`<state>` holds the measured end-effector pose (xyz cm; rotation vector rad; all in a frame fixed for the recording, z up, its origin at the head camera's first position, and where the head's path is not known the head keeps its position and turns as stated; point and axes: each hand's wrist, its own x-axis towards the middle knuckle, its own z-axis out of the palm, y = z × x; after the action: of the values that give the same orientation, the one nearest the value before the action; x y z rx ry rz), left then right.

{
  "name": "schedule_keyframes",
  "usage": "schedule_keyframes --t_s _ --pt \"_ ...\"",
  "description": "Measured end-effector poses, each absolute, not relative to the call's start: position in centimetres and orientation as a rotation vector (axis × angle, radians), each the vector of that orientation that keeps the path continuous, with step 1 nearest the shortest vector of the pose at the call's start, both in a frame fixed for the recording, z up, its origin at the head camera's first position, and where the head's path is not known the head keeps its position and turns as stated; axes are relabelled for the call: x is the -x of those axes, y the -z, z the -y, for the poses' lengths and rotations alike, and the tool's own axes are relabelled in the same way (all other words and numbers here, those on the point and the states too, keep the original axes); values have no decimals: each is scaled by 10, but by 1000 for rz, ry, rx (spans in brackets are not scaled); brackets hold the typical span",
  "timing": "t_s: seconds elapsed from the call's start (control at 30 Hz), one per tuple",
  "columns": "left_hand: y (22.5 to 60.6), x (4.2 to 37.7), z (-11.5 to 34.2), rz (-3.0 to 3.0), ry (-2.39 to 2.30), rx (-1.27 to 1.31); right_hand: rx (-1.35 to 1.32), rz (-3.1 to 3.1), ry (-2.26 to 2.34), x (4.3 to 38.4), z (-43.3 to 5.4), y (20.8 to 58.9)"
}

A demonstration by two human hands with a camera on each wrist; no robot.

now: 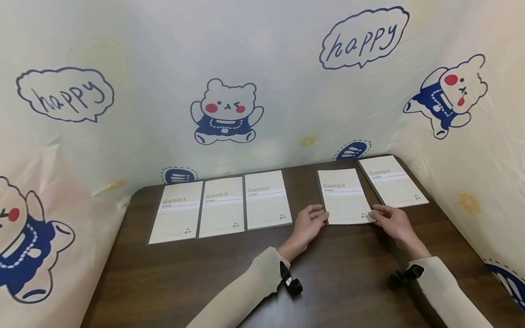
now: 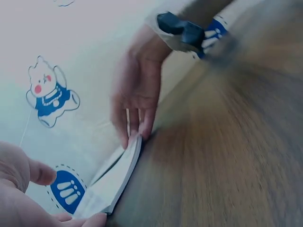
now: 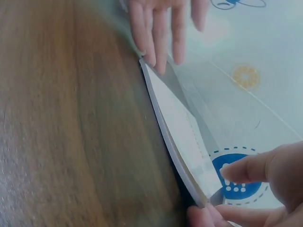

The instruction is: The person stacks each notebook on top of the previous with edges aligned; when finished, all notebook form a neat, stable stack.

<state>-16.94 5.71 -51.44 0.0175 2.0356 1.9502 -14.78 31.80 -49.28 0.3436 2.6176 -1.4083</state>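
A cream notebook point(image 1: 344, 198) marked Gambit lies between the two hands, with its near edge slightly bowed in the wrist views. At its lower left corner, the left hand point(image 1: 306, 227) touches the side with thumb and fingertips. The right hand point(image 1: 395, 225) touches the lower right corner in the same manner. Viewed from the right wrist, the left hand's fingers point(image 3: 161, 38) hang nearly straight beside the far end of the notebook point(image 3: 175, 127). Seen from the left wrist, the right hand point(image 2: 137, 90) reaches down to the other corner.
Three matching notebooks point(image 1: 223, 207) stand side by side in a row on the left of the dark wooden table point(image 1: 197, 278). Another notebook point(image 1: 391, 180) lies tilted near the table's right edge. A printed cloth point(image 1: 287, 100) with bears hangs around the table's back and sides.
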Motion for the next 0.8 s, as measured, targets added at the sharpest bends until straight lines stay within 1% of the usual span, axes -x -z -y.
schedule_keyframes --t_s 0.1,0.3,0.43,0.8 --pt "516 173 -58 -1890 -2056 62 -344 -2570 1476 148 -322 494" --pt "514 176 -57 -1696 -2109 167 -356 -2329 1749 150 -326 501" --pt "512 175 -61 -1652 -2144 217 -353 -2287 1786 151 -327 503" --pt "510 172 -66 -1728 -2151 214 -325 -2066 1992 143 -328 505"
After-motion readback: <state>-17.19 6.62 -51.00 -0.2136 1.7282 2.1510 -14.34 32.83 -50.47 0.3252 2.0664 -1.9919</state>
